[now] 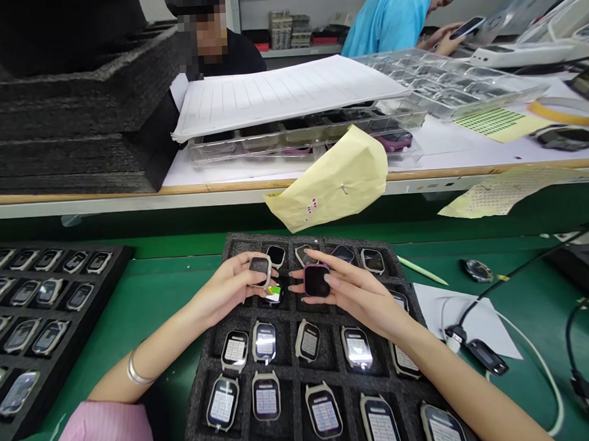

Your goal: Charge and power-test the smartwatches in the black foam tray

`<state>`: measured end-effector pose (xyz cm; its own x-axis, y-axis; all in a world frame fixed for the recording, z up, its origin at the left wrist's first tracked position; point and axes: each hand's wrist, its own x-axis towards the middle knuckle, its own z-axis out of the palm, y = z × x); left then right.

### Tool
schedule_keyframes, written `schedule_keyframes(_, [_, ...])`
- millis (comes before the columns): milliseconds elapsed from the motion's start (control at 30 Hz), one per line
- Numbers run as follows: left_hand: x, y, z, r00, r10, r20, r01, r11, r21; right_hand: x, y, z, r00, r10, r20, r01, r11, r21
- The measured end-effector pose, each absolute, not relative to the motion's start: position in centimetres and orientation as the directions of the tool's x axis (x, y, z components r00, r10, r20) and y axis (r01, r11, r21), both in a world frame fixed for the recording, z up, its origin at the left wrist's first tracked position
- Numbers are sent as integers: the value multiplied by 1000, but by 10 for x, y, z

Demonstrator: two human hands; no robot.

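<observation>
Just gripping 1 pale watch [260, 272] in left hand [231, 282], plus 1 purple watch [316, 281] in right hand [360, 295], over 1 foam tray [293, 378].

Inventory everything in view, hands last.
Bench: one, green, foreground
Shelf: one, whitish, beyond bench
Foam trays: two, black, on bench
Watches: many, mostly pale, in trays
Loose devices: two, dark, bench right
Stick: one, green, bench right
Cables: several, black and white, bench right
Foam stack: one, black, shelf left
Papers: several, white and yellow, shelf, bench
Plastic trays: several, clear, on shelf
People: two, black and blue tops, behind
Phone: one, dark, upper right
Left hand: one, bare, holding pale watch
Right hand: one, bare, holding purple watch
</observation>
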<state>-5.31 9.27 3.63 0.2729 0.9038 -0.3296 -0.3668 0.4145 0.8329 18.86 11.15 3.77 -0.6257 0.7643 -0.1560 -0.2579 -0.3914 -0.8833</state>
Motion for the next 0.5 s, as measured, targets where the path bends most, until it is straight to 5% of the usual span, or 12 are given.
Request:
schedule_keyframes(200, [-51,91,28,107,979,-173,-89,183,979,188,111,38,-645,753,-131,-170,-308,-936])
schedule_keyframes(500, [-49,84,28,101,995,-14,151,-1,989,190,112,35,-560,812,-165,-63,-240,-969])
